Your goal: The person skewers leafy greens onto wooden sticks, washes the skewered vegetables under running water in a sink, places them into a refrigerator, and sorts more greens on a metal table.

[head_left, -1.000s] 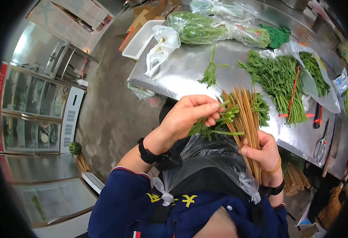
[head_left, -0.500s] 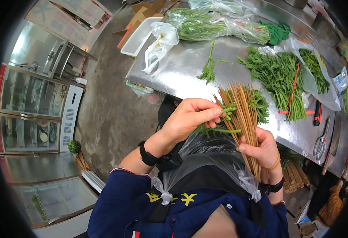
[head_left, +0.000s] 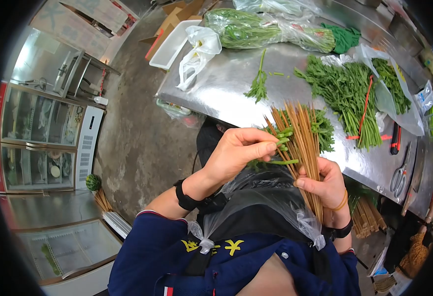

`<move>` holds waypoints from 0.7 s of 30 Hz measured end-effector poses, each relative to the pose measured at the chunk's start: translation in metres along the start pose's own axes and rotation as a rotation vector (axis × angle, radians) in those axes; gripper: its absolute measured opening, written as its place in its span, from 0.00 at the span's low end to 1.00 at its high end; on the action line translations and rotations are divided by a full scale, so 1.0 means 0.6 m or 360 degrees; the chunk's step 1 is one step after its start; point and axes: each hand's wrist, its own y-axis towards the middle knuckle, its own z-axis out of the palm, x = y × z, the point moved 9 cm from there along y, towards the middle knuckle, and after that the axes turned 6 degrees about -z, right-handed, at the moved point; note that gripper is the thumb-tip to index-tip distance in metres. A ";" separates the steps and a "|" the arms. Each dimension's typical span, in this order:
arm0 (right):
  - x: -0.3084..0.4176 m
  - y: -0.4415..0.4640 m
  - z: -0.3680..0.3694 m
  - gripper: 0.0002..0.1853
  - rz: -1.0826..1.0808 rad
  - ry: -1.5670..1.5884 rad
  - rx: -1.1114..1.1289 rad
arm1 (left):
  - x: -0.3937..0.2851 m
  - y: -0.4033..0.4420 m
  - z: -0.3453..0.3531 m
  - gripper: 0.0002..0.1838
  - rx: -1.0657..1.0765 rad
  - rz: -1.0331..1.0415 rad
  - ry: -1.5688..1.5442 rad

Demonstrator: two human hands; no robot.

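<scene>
My right hand (head_left: 329,183) is wrapped round a fanned bundle of brown wooden skewers (head_left: 304,150), points upward, with a rubber band on the wrist. Thumb and fingers of my left hand (head_left: 241,153) pinch cut green stems (head_left: 284,140) at the bundle's left side. Another stem (head_left: 281,162) crosses the skewers lower down. Whether the skewers pierce the stems is hard to make out. Leaves (head_left: 324,129) show behind the bundle, partly hidden. Beyond my hands, a single leafy sprig (head_left: 259,86) lies on the steel table (head_left: 216,91).
On the table's right are a pile of leafy greens (head_left: 342,91) with a red tie, a black-and-red cutter (head_left: 395,139) and scissors (head_left: 399,176). Bagged greens (head_left: 256,32), a white plastic bag (head_left: 199,52) and a white tray (head_left: 169,49) are at the far side. Glass-door fridges (head_left: 41,133) stand left.
My left hand has dipped slightly, still pinching the stems. My right hand stays round the skewers, and the table scene sits a little higher in view.
</scene>
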 end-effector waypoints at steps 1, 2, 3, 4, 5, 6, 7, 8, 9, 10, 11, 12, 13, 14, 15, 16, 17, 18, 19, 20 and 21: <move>0.000 0.001 0.001 0.11 0.0003 -0.0030 0.0012 | 0.009 0.002 -0.002 0.05 0.0007 -0.0072 -0.0110; 0.000 0.001 0.001 0.11 0.0006 -0.0060 0.0022 | 0.018 0.003 -0.003 0.05 0.0015 -0.0146 -0.0221; 0.000 0.001 0.000 0.11 0.0005 -0.0060 0.0021 | 0.018 0.003 -0.002 0.05 0.0016 -0.0146 -0.0220; -0.001 0.001 0.000 0.11 0.0001 -0.0040 0.0024 | 0.017 0.003 -0.003 0.04 0.0000 -0.0144 -0.0198; -0.002 0.001 0.000 0.11 0.0000 -0.0020 0.0028 | 0.018 0.002 -0.003 0.04 -0.0017 -0.0144 -0.0177; -0.002 0.001 0.000 0.11 0.0005 -0.0019 0.0028 | 0.023 0.002 -0.004 0.04 -0.0019 -0.0148 -0.0180; -0.001 0.002 0.001 0.11 0.0000 -0.0043 0.0032 | 0.020 0.003 0.002 0.03 0.0041 -0.0055 -0.0019; 0.000 0.002 0.001 0.11 -0.0006 -0.0067 0.0036 | 0.015 0.002 0.010 0.03 0.0101 0.0037 0.0142; 0.001 0.002 0.001 0.11 -0.0005 -0.0066 0.0036 | 0.018 0.002 0.010 0.03 0.0105 -0.0033 0.0042; 0.001 0.004 0.002 0.10 -0.0006 -0.0040 0.0047 | 0.017 0.004 0.008 0.03 0.0102 -0.0036 0.0043; 0.001 0.005 0.004 0.10 -0.0005 -0.0015 0.0059 | 0.006 0.003 0.011 0.03 0.0135 0.0072 0.0306; 0.001 0.006 0.005 0.10 -0.0001 -0.0014 0.0059 | -0.002 0.001 0.018 0.03 0.0171 0.0181 0.0566; 0.003 0.006 0.005 0.10 0.0005 -0.0038 0.0053 | -0.002 0.000 0.021 0.03 0.0175 0.0178 0.0557; 0.005 0.004 0.002 0.10 0.0007 -0.0067 0.0042 | -0.005 0.000 0.022 0.04 0.0154 0.0174 0.0606; 0.006 0.003 -0.001 0.10 0.0004 -0.0073 0.0032 | -0.008 0.001 0.023 0.05 0.0131 0.0175 0.0661; 0.007 0.004 -0.001 0.10 -0.0011 -0.0076 0.0050 | -0.010 0.003 0.025 0.05 0.0134 0.0179 0.0663; 0.008 0.006 0.002 0.10 -0.0023 -0.0076 0.0074 | -0.010 0.002 0.025 0.05 0.0120 0.0177 0.0660; 0.007 0.007 0.004 0.10 -0.0023 -0.0073 0.0080 | -0.010 0.000 0.024 0.06 0.0104 0.0172 0.0657; 0.004 0.007 0.004 0.10 -0.0007 -0.0022 0.0064 | -0.010 -0.003 0.025 0.06 0.0102 0.0170 0.0658; 0.003 0.005 0.002 0.09 0.0008 0.0027 0.0043 | -0.016 -0.006 0.028 0.06 0.0076 0.0241 0.0750; 0.002 0.005 0.000 0.09 0.0005 0.0026 0.0036 | -0.022 -0.008 0.031 0.06 0.0055 0.0315 0.0842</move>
